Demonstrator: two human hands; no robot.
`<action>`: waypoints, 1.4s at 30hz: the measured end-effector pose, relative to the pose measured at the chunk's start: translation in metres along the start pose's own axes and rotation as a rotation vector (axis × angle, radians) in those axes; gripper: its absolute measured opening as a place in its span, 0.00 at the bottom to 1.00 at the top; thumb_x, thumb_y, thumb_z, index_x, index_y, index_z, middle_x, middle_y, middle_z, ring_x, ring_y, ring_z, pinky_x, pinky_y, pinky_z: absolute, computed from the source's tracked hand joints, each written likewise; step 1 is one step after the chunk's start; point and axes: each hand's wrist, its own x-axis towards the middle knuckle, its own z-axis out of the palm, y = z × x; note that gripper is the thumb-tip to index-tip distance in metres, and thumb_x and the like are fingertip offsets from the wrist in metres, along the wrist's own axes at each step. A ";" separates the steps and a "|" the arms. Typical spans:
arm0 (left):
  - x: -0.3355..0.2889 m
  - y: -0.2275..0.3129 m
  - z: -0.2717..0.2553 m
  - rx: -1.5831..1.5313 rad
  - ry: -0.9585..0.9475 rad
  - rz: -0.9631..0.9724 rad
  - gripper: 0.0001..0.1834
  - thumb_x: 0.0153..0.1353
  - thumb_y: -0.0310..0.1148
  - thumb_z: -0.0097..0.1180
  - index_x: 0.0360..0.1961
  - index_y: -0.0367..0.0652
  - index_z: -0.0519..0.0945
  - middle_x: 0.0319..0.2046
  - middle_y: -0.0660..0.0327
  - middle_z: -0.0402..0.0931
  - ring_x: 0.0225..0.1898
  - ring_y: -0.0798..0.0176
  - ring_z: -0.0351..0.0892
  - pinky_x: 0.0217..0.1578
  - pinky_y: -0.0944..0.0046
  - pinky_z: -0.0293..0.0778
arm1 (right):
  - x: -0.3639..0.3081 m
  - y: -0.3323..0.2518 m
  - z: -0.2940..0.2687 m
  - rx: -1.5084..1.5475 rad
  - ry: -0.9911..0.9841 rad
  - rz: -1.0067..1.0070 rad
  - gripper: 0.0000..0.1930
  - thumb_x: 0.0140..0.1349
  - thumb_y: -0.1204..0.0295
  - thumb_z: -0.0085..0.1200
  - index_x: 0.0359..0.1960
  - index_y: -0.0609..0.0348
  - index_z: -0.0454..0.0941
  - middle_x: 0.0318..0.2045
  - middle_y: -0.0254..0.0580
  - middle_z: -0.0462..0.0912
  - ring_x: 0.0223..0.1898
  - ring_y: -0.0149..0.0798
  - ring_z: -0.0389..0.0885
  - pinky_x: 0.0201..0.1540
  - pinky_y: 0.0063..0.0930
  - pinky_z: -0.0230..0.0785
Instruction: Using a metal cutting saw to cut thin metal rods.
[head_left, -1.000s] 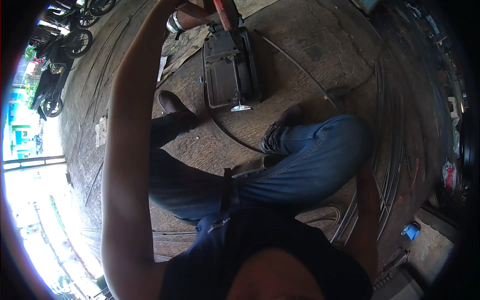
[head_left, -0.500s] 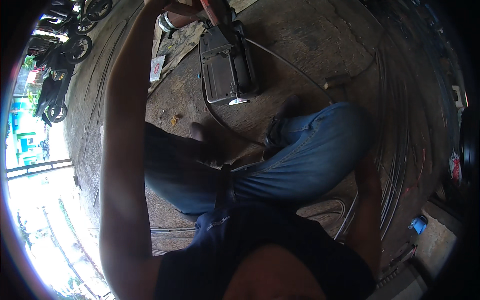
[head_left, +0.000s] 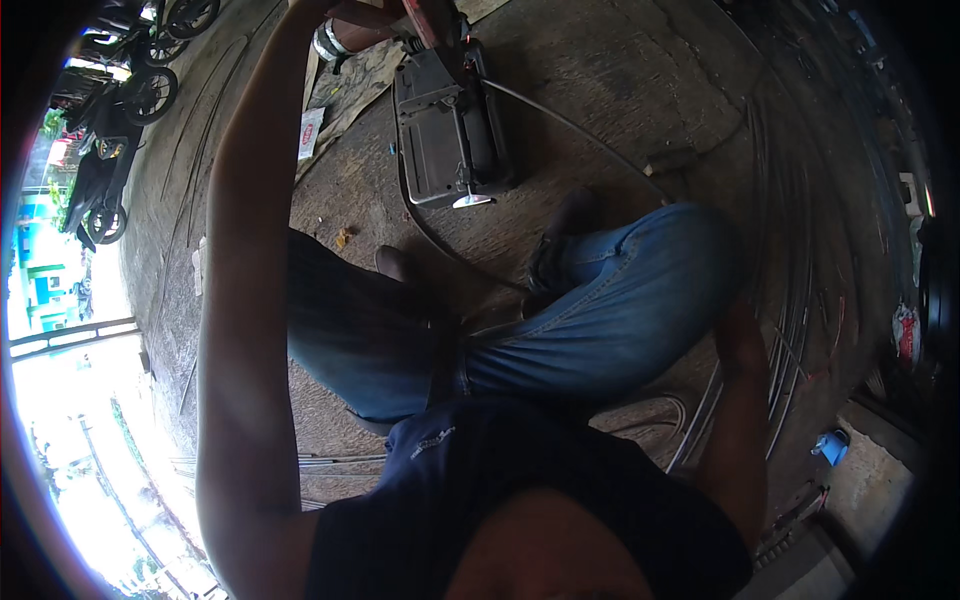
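Note:
My left arm stretches forward to the top edge, where my left hand (head_left: 314, 6) is mostly cut off beside the upper part of a machine that looks like a cut-off saw (head_left: 430, 22). Its fingers do not show. The machine's dark grey base (head_left: 430, 150) lies on the floor ahead of my feet, with a long clamp screw (head_left: 464, 140) along it and a pale, shiny piece (head_left: 473, 201) at the near end. My right hand (head_left: 738, 335) is down beside my bent right knee, its fingers hidden behind the jeans.
A dark cable (head_left: 570, 125) curves over the floor from the machine toward my right knee. Long thin metal rods (head_left: 795, 300) lie at the right. A blue object (head_left: 832, 446) sits at the lower right. Motorbikes (head_left: 105, 165) stand at the far left.
The whole view has shifted slightly. My left arm stays stretched toward the machine, and my right hand remains by the knee, a little lower in the picture.

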 end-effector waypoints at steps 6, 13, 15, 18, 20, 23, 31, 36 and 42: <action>0.010 -0.016 0.020 -0.081 0.036 -0.017 0.17 0.62 0.31 0.55 0.48 0.66 0.84 0.37 0.70 0.84 0.36 0.68 0.84 0.32 0.68 0.79 | 0.052 0.003 -0.002 -0.099 0.124 -0.069 0.15 0.67 0.62 0.52 0.45 0.62 0.76 0.31 0.61 0.76 0.35 0.60 0.76 0.39 0.51 0.68; 0.020 0.005 0.005 -0.288 -0.066 -0.141 0.17 0.69 0.36 0.43 0.45 0.66 0.86 0.36 0.67 0.84 0.35 0.70 0.83 0.31 0.70 0.78 | 0.122 0.044 -0.038 -0.323 -0.121 -0.059 0.22 0.66 0.51 0.54 0.44 0.59 0.81 0.28 0.61 0.79 0.31 0.62 0.79 0.31 0.50 0.71; 0.007 0.007 -0.011 -0.250 -0.119 -0.112 0.18 0.70 0.35 0.42 0.44 0.66 0.86 0.36 0.68 0.84 0.34 0.70 0.83 0.30 0.71 0.78 | 0.135 0.037 -0.044 -0.310 -0.169 -0.037 0.22 0.65 0.50 0.54 0.44 0.59 0.81 0.27 0.60 0.79 0.30 0.62 0.79 0.30 0.51 0.71; 0.006 0.002 -0.010 -0.294 -0.074 -0.154 0.18 0.69 0.35 0.43 0.43 0.66 0.87 0.36 0.68 0.84 0.33 0.71 0.83 0.29 0.72 0.77 | 0.147 0.056 -0.041 -0.320 -0.140 -0.104 0.23 0.65 0.49 0.54 0.44 0.58 0.82 0.26 0.59 0.79 0.29 0.61 0.79 0.30 0.50 0.71; 0.007 0.007 -0.010 -0.521 -0.086 -0.212 0.17 0.68 0.35 0.45 0.43 0.66 0.87 0.36 0.68 0.84 0.33 0.71 0.83 0.29 0.72 0.77 | 0.144 0.069 -0.042 -0.342 -0.076 -0.183 0.23 0.65 0.48 0.54 0.45 0.57 0.82 0.26 0.58 0.80 0.29 0.60 0.80 0.30 0.50 0.72; 0.001 -0.007 -0.001 -0.542 -0.067 -0.184 0.15 0.67 0.36 0.48 0.43 0.65 0.87 0.37 0.69 0.84 0.33 0.71 0.83 0.29 0.72 0.77 | 0.158 0.046 -0.045 -0.455 -0.008 -0.264 0.21 0.63 0.49 0.57 0.42 0.54 0.84 0.23 0.54 0.79 0.24 0.56 0.80 0.25 0.47 0.71; 0.001 0.007 -0.012 -0.234 -0.035 -0.110 0.14 0.68 0.37 0.49 0.45 0.61 0.87 0.40 0.68 0.83 0.35 0.71 0.82 0.30 0.72 0.77 | 0.182 0.033 -0.054 -0.407 -0.075 -0.108 0.20 0.63 0.50 0.56 0.46 0.51 0.83 0.26 0.54 0.81 0.30 0.59 0.81 0.32 0.50 0.74; -0.008 -0.005 0.001 -1.006 0.051 -0.354 0.13 0.68 0.38 0.49 0.46 0.62 0.87 0.38 0.68 0.82 0.35 0.70 0.82 0.27 0.71 0.75 | 0.197 0.020 -0.058 -0.436 -0.131 -0.098 0.21 0.64 0.51 0.55 0.48 0.52 0.81 0.31 0.56 0.81 0.34 0.60 0.82 0.35 0.51 0.74; -0.003 0.020 -0.032 -0.566 -0.151 -0.280 0.14 0.66 0.36 0.50 0.43 0.64 0.88 0.35 0.68 0.82 0.33 0.69 0.81 0.26 0.72 0.75 | 0.193 0.029 -0.069 -0.506 -0.261 -0.015 0.24 0.65 0.47 0.51 0.51 0.51 0.80 0.35 0.57 0.82 0.37 0.59 0.82 0.38 0.50 0.75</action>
